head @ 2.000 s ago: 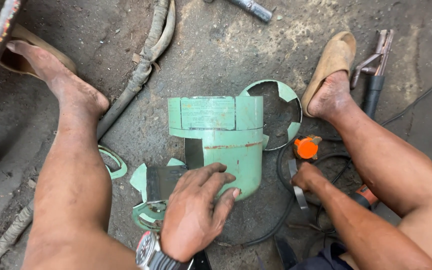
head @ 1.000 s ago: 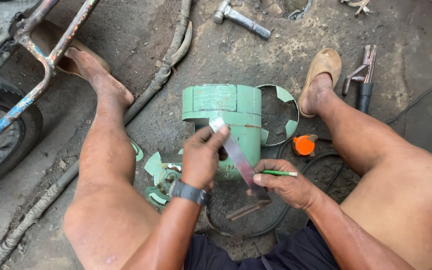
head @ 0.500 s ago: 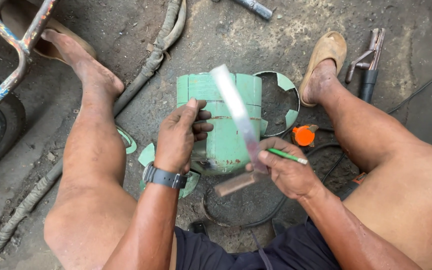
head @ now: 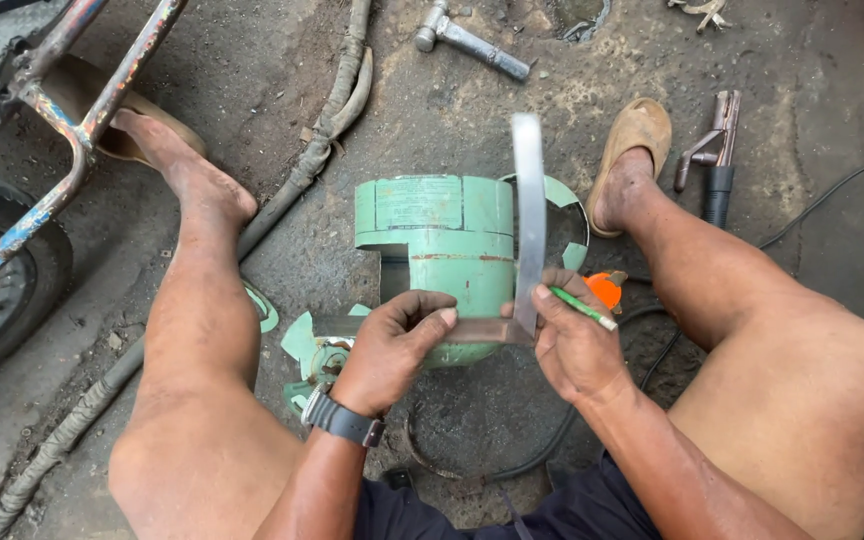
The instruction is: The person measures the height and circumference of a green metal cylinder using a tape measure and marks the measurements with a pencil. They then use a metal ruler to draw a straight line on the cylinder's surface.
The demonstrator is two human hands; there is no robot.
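My left hand (head: 392, 345) gripping the steel try square (head: 526, 230) by its short leg at 9 o'clock, my right hand (head: 574, 345) clasping its corner plus a green marker (head: 582, 307), green gas cylinder (head: 447, 245) lying just behind.

From my feed I counted 1 green cylinder (head: 447, 250), 1 steel square (head: 528, 215), 1 hammer (head: 472, 40), 2 sandals (head: 632, 150) and 1 green marker (head: 584, 308).

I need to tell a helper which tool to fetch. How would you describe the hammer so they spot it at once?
Start at the cut green metal cylinder on the concrete floor between the person's legs, then look straight beyond it to the far edge. The grey all-metal hammer lies there alone, right of the thick hose; its blocky head sets it apart.
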